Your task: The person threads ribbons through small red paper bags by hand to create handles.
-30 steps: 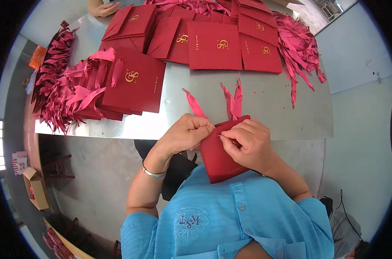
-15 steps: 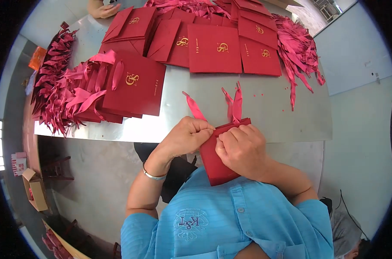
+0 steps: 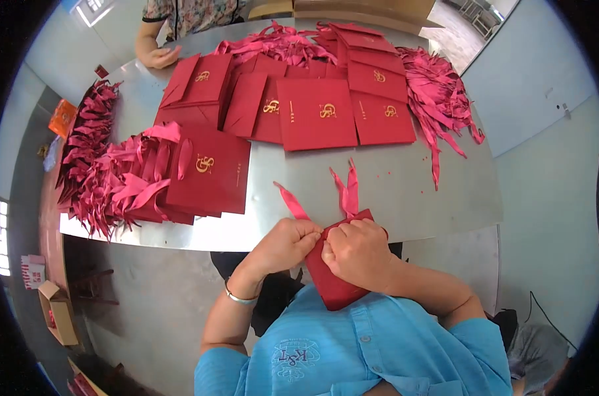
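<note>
A small red paper gift bag is held upright against my front, just off the table's near edge. My left hand has its fingers closed on the bag's upper left edge. Across the upper right part, my right hand is clenched, its knuckles uppermost and the fingertips hidden. Pink ribbon ends stand up from the bag's top, and another pink ribbon rises by my left fingers. What the fingertips pinch inside the bag cannot be made out.
Flat red bags lie in overlapping stacks on the metal table. Ribboned bags are bunched at the left. Loose pink ribbons are heaped at the far right. A co-worker's hand rests at the far left edge.
The view has tilted up, so the table sits lower and more of the co-worker shows. My right hand has shifted slightly over the bag's top; both hands keep their hold.
</note>
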Demonstrator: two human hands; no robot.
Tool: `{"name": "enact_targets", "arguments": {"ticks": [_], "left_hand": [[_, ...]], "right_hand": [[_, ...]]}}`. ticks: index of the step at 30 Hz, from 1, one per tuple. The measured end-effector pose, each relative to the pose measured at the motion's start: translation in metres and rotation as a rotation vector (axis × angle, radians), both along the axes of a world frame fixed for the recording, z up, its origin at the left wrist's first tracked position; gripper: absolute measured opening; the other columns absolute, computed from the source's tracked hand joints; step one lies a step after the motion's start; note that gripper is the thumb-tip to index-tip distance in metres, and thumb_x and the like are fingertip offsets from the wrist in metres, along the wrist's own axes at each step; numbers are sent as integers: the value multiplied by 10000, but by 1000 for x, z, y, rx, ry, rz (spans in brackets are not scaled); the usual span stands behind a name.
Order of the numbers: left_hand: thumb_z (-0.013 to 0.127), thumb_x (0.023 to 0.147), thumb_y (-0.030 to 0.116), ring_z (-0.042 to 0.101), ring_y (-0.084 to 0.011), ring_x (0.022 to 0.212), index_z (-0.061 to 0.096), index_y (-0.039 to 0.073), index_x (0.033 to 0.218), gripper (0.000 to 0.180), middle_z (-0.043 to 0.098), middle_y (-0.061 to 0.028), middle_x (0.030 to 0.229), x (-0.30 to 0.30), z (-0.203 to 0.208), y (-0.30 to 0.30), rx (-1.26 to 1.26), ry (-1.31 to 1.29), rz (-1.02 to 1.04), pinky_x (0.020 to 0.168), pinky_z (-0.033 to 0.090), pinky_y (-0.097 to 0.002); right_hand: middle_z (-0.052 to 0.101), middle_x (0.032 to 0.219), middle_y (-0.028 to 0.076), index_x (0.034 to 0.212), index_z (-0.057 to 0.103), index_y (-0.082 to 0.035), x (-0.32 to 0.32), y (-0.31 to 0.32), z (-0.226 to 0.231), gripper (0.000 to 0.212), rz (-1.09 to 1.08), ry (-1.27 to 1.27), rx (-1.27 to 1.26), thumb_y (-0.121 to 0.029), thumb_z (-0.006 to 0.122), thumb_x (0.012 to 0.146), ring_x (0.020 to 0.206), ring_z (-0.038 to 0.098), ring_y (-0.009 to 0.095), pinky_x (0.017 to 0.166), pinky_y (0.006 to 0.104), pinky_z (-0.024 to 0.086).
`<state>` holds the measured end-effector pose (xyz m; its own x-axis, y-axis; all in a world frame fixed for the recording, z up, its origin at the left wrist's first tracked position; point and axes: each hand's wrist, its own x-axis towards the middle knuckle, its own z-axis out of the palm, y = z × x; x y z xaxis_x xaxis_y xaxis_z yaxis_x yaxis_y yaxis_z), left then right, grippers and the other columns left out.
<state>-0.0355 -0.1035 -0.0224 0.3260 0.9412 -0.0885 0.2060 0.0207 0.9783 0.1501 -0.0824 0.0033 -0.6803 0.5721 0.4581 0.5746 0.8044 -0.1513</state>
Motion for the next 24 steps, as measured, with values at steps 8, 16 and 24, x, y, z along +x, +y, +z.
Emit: {"name": "enact_targets", "arguments": {"ticks": [8,16,24], "left_hand": [[532,933,110,520,-139,555,647,-3,937,161,564,-109,629,4,12,-10,-137,146,-7,533,452,-312],[528,970,99,431,-43,454,655,14,898,169,512,36,582,8,9,-16,-170,-36,60,411,339,-227],[541,944,33,525,-22,654,669,-2,1001,144,626,18,756,5,11,-9,-144,-120,29,551,421,-195]], "right_hand": [[592,615,92,628,574,-79,1,-8,-4,135,-19,-39,-104,-138,659,714,584,610,275,591,393,509],[626,719,68,695,636,-96,13,-4,9,128,6,53,-251,-188,713,740,728,623,271,677,397,500],[643,782,70,799,670,-28,22,33,46,146,168,120,-604,-160,726,773,748,630,246,682,359,495]]}}
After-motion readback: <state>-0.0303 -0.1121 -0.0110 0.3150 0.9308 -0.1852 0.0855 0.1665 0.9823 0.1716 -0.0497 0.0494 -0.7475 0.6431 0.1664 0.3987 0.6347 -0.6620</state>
